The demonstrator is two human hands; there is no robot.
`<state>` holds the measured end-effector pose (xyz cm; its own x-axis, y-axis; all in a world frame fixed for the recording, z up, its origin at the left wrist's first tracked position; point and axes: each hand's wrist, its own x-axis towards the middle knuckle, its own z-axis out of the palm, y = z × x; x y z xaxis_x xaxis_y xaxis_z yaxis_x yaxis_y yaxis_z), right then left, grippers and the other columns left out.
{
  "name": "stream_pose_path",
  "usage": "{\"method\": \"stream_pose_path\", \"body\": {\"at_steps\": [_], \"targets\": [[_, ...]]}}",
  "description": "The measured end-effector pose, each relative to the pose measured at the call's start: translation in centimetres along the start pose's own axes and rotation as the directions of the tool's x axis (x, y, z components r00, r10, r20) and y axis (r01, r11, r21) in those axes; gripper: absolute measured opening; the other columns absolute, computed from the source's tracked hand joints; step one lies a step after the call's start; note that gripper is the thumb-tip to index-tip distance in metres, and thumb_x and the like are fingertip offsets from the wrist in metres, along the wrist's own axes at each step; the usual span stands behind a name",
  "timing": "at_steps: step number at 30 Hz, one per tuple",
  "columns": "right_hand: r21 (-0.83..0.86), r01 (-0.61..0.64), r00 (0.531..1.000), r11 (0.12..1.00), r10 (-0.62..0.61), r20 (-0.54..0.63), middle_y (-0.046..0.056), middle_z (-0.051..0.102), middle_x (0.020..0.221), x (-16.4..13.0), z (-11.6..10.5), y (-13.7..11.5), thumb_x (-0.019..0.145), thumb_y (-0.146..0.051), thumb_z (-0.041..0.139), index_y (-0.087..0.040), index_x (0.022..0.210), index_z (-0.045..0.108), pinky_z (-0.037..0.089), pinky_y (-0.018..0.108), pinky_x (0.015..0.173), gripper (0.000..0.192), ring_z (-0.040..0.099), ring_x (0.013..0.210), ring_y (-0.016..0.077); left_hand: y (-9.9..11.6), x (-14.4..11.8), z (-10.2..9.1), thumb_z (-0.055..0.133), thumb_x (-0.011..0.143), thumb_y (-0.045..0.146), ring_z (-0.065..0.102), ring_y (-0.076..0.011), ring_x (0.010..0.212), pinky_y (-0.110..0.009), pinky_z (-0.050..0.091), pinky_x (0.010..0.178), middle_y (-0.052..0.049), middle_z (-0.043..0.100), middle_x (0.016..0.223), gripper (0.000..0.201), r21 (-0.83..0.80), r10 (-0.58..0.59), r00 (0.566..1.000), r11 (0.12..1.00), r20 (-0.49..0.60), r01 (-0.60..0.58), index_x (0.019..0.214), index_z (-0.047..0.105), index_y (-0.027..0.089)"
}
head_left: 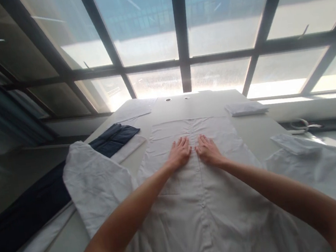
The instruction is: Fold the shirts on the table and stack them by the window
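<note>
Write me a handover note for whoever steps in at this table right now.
Left hand: open, palm flat on the white button-front shirt, just left of the placket.
Right hand: open, flat just right of it.
Shirt lies spread face up on the pale table, sleeves out to both sides.
Done: body laid flat. Left: no fold made yet.
Nearby: dark navy folded garment at left, small folded white cloth far right.

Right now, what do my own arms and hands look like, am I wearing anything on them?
Both forearms are bare, with no sleeves in view. The left hand and right hand wear no gloves, and no rings, watch or wristbands show.
</note>
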<state>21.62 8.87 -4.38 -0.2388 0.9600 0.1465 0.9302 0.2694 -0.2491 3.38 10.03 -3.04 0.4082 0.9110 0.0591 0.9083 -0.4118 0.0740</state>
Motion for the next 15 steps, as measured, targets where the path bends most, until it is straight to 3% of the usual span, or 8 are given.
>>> {"method": "stream_pose_path", "body": {"at_steps": [4, 8, 11, 15], "targets": [[-0.082, -0.113, 0.993, 0.99, 0.116, 0.031, 0.017, 0.028, 0.168, -1.3, -2.0, 5.1, 0.105, -0.042, 0.03, -0.007, 0.159, 0.034, 0.017, 0.049, 0.125, 0.065, 0.023, 0.155, 0.0282, -5.3, -2.3, -1.0, 0.022, 0.108, 0.043, 0.021, -0.029, 0.157, -0.053, 0.019, 0.125, -0.011, 0.024, 0.17, 0.061, 0.026, -0.136, 0.99, 0.99, 0.035, 0.135, 0.162, 0.03, 0.018], [-0.152, -0.267, 0.962, 0.952, 0.272, 0.017, 0.018, 0.027, 0.168, -1.9, -3.6, 10.1, 0.104, -0.04, 0.029, -0.006, 0.16, 0.033, 0.017, 0.046, 0.125, 0.065, 0.023, 0.156, 0.0268, -9.8, -3.2, -1.9, 0.024, 0.107, 0.043, 0.022, -0.0303, 0.156, -0.052, 0.02, 0.124, -0.019, 0.023, 0.169, 0.063, 0.066, -0.305, 0.952, 0.95, 0.007, 0.304, 0.161, 0.031, 0.011], [-0.166, -0.288, 0.956, 0.943, 0.294, 0.014, 0.017, 0.028, 0.168, -2.3, -4.0, 11.2, 0.104, -0.04, 0.028, -0.006, 0.16, 0.034, 0.019, 0.044, 0.124, 0.065, 0.025, 0.155, 0.0258, -10.7, -3.3, -2.2, 0.024, 0.108, 0.045, 0.021, -0.0319, 0.156, -0.051, 0.019, 0.124, -0.025, 0.022, 0.167, 0.066, 0.061, -0.351, 0.936, 0.935, 0.014, 0.35, 0.16, 0.03, 0.005], [-0.21, -0.323, 0.946, 0.923, 0.321, -0.044, 0.02, 0.034, 0.165, -2.6, -4.6, 10.0, 0.103, -0.038, 0.03, -0.006, 0.156, 0.041, 0.018, 0.049, 0.124, 0.062, 0.03, 0.153, 0.0276, -8.7, -2.8, -3.0, 0.025, 0.108, 0.045, 0.021, -0.0338, 0.156, -0.057, 0.019, 0.122, -0.027, 0.022, 0.167, 0.063, 0.055, -0.388, 0.921, 0.921, 0.046, 0.385, 0.159, 0.032, 0.007]]}}
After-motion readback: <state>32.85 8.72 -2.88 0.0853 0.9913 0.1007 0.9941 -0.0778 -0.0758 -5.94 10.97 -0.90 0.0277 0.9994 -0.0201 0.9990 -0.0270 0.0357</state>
